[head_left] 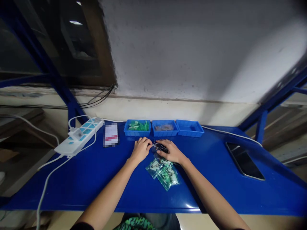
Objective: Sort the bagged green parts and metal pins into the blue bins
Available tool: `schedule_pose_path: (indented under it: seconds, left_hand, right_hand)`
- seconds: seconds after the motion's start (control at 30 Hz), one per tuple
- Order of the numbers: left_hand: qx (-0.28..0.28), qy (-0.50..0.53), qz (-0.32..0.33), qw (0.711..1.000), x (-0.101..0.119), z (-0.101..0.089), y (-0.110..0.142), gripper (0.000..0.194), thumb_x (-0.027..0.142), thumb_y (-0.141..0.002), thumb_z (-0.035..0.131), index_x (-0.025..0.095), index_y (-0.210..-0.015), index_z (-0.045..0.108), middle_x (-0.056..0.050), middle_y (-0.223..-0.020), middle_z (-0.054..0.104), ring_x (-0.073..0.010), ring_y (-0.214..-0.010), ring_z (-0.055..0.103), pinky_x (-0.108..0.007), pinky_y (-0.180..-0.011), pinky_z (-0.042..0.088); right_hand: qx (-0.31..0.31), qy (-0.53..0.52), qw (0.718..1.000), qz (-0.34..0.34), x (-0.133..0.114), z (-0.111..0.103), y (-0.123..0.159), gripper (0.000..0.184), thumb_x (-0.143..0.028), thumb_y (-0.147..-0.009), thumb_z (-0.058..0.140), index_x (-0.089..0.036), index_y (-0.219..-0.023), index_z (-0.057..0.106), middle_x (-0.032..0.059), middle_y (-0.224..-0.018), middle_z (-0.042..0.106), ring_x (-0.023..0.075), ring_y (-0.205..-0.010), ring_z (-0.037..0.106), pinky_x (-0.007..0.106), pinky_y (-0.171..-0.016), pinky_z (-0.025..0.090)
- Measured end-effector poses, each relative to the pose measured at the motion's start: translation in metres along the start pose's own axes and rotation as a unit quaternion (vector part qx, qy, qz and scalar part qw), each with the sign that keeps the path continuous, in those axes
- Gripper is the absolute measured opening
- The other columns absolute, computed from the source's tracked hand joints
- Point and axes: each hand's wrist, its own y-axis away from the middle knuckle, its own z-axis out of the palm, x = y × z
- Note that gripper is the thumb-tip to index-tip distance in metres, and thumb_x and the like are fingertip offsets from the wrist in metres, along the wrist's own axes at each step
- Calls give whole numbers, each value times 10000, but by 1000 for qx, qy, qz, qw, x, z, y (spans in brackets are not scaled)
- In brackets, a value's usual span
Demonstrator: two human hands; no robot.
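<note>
My left hand (142, 149) is closed in a pinch at the blue table top, its fingertips at the end of a thin, light-coloured piece. What it grips is too small to name. Across from it, my right hand (170, 151) rests with thumb and fingers apart around several thin metallic and dark pieces (163, 147). Just below my right hand lie small clear plastic packets (167, 175) holding green and whitish parts. Behind both hands stand a blue tray with green pieces (138, 126) and a middle tray with greyish clear packets (164, 127).
A third blue tray (190, 128) stands right of these. At left are a white power strip (76, 137) with cords and a white card (111, 134), partly blurred. A dark phone (244, 160) lies at right. Blue frame posts flank the table (96, 188); a wall rises behind.
</note>
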Motion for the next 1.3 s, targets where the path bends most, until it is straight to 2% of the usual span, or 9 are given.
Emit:
schedule_pose_path:
  seconds: [0.3,0.5,0.6,0.73,0.8,0.93,1.07,1.17,1.3]
  left_hand:
    - [-10,13,10,1000,1,3,0,106,243,-860,503,252,-898,602,-13,-951,609,-215,-937,514,-360,-802,356]
    - [19,18,-10,1000,-4,2,5,134,216,-857,492,245,-882,621,-32,-976,601,-229,-957,502,-353,-792,386]
    - [46,43,-26,998,-6,0,5,132,211,-861,484,217,-873,615,-44,-952,619,-220,-925,520,-348,-810,400]
    - [32,88,4,996,-7,-1,3,180,209,-883,442,228,-897,621,-23,-917,662,-193,-890,563,-330,-832,409]
    - [21,103,29,994,-8,-1,3,211,221,-894,424,239,-901,634,-12,-927,674,-185,-892,575,-319,-843,409]
    - [24,133,37,990,-9,0,4,239,234,-900,402,246,-943,637,-5,-875,691,-177,-849,590,-292,-792,430]
    - [25,140,17,990,-9,1,5,250,231,-906,382,246,-955,626,2,-798,686,-170,-825,606,-275,-756,432]
    - [19,138,11,990,-8,0,4,237,234,-907,383,240,-909,621,6,-777,680,-168,-813,609,-276,-743,423]
    - [24,161,-9,987,-6,-1,4,205,254,-893,415,217,-848,612,-3,-734,657,-166,-759,599,-270,-704,427]
  right_hand:
    - [-10,81,997,11,-13,7,-5,472,-510,-824,517,-231,-1205,527,89,-1144,531,252,-1034,484,408,-848,372]
    - [14,60,998,22,-15,7,-2,279,-427,-812,564,-217,-995,566,49,-998,559,209,-938,512,359,-805,391]
    - [19,42,999,17,-16,7,0,253,-402,-800,585,-221,-976,568,59,-1034,568,212,-963,528,370,-839,390]
    - [4,-5,1000,-19,-17,5,2,171,-334,-798,596,-227,-929,572,58,-1130,590,243,-1125,500,431,-964,327]
    - [3,-44,999,-16,-17,4,3,177,-320,-806,583,-226,-955,564,48,-1081,624,229,-1073,543,398,-929,378]
    - [44,-130,990,19,-16,5,4,263,-326,-828,546,-215,-1066,532,43,-1013,646,186,-909,612,323,-813,467]
    - [109,-168,980,19,-11,12,2,292,-298,-838,527,-212,-1117,521,67,-1074,626,193,-999,592,341,-871,465]
    - [166,-120,977,55,-8,16,-1,335,-334,-851,511,-197,-1157,525,102,-1148,592,216,-1069,558,379,-915,446]
    - [86,-56,994,48,-9,15,-1,348,-381,-827,552,-194,-1119,591,112,-1144,617,260,-1127,533,433,-954,413]
